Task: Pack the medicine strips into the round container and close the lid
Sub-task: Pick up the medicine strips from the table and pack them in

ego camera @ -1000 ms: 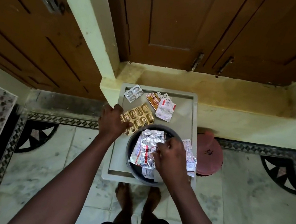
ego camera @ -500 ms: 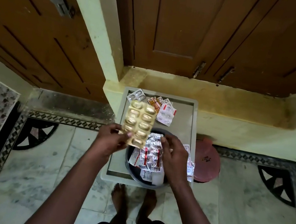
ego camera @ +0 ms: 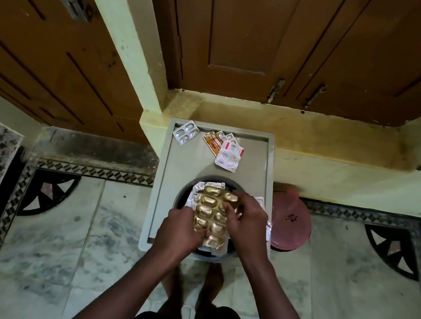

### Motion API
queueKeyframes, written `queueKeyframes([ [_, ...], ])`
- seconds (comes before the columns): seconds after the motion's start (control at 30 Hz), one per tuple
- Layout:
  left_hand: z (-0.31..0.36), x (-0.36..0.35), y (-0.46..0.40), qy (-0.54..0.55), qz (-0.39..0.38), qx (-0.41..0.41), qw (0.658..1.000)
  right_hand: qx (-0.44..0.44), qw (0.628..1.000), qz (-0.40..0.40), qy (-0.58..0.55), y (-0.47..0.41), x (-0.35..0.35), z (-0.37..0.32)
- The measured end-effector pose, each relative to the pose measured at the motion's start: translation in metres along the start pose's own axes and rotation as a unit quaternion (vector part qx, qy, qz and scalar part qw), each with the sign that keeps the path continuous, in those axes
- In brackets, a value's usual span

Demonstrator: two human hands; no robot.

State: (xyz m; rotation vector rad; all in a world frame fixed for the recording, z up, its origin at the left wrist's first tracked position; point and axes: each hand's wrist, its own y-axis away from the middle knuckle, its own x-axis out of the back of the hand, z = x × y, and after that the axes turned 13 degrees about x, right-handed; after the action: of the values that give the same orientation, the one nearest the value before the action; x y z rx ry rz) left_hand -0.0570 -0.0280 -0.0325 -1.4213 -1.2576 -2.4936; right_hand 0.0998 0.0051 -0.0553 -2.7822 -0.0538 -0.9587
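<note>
Since half a second ago I have lowered the gold strip (ego camera: pixel 210 213) flat onto the silver strips (ego camera: pixel 196 193) in the container (ego camera: pixel 202 178), at the counter's (ego camera: pixel 253 171) near end. My left hand (ego camera: pixel 180 230) pinches its near end; my right hand (ego camera: pixel 248 220) grips its right edge, fingers curled. The lid (ego camera: pixel 292 222) lies off to the right. Loose strips (ego camera: pixel 228 151) lie at the far end.

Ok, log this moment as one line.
left hand: grips gold strip | right hand: pinches gold strip | gold strip: over round container | lid: off, beside table | silver strip, white strip: on table
</note>
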Motion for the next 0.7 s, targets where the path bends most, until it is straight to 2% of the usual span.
queueKeyframes([
  [0.07, 0.005, 0.005, 0.005, -0.073, 0.028, -0.009, 0.997, 0.020, 0.998, -0.044, 0.041, 0.000, -0.008, 0.004],
  [0.17, 0.012, 0.010, 0.010, -0.178, 0.126, -0.019, 0.976, 0.035, 0.993, -0.089, 0.074, -0.004, -0.017, 0.004],
  [0.23, 0.010, 0.008, 0.006, -0.189, 0.168, -0.068, 0.965, 0.067, 0.984, -0.129, 0.106, -0.008, -0.024, 0.001],
  [0.3, 0.005, 0.004, 0.001, -0.178, 0.156, -0.120, 0.964, 0.075, 0.977, -0.146, 0.137, -0.012, -0.025, 0.000],
  [0.4, 0.000, -0.002, -0.004, -0.187, 0.139, -0.132, 0.963, 0.066, 0.982, -0.110, 0.137, -0.014, -0.017, 0.004],
  [0.5, 0.002, -0.008, 0.002, -0.206, 0.148, -0.118, 0.960, 0.039, 0.991, 0.009, 0.130, -0.004, 0.007, 0.020],
  [0.57, 0.004, -0.009, 0.003, -0.199, 0.145, -0.112, 0.963, -0.014, 0.988, 0.059, 0.142, 0.006, 0.023, 0.038],
  [0.63, 0.005, -0.010, 0.003, -0.180, 0.140, -0.103, 0.968, -0.084, 0.982, 0.064, 0.154, 0.017, 0.035, 0.060],
  [0.7, 0.004, -0.011, 0.002, -0.166, 0.131, -0.100, 0.972, -0.150, 0.979, 0.019, 0.134, 0.027, 0.042, 0.077],
])
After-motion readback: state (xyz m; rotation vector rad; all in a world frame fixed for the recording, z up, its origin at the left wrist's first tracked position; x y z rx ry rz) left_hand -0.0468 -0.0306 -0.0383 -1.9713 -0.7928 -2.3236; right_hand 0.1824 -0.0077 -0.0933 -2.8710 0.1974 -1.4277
